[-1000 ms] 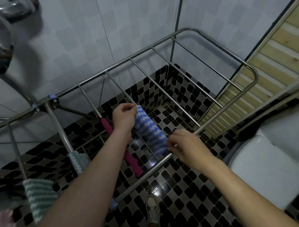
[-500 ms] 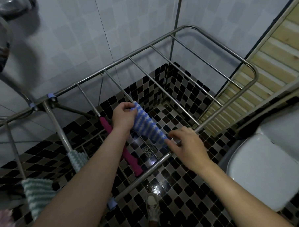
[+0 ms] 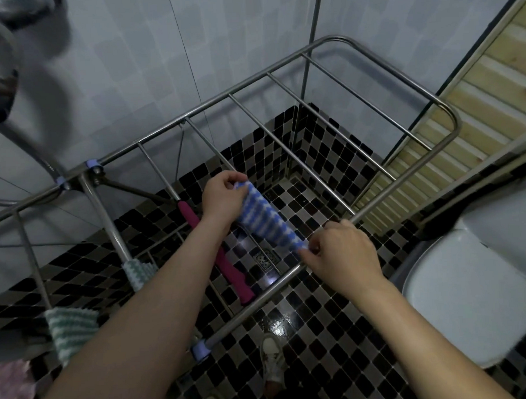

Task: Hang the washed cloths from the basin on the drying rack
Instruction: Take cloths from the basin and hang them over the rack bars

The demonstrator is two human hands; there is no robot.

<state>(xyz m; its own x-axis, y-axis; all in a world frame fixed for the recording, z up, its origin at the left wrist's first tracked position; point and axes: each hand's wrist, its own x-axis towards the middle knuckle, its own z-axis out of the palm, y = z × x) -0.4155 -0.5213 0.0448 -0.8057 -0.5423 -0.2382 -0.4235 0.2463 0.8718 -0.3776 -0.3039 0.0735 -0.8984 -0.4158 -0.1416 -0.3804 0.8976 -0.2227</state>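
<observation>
A blue and white striped cloth (image 3: 267, 221) lies draped along one bar of the steel drying rack (image 3: 333, 41). My left hand (image 3: 222, 198) pinches its far end. My right hand (image 3: 342, 251) pinches its near end by the rack's front rail. On the bar to the left hangs a magenta cloth (image 3: 220, 255). Two green and white striped cloths (image 3: 138, 272) (image 3: 71, 331) hang on bars further left. A pink fluffy cloth (image 3: 11, 388) shows at the lower left edge. The basin is out of view.
A white toilet lid (image 3: 467, 293) stands at the right. A slatted wooden door (image 3: 473, 78) is behind the rack's right end. Several bare bars (image 3: 313, 149) lie to the right of the blue cloth. Below is black checked tile floor, with a shoe (image 3: 271, 358) under the rack.
Both hands have shifted slightly along the bar, drawing the blue cloth flatter and longer over it. The view has tilted a little.
</observation>
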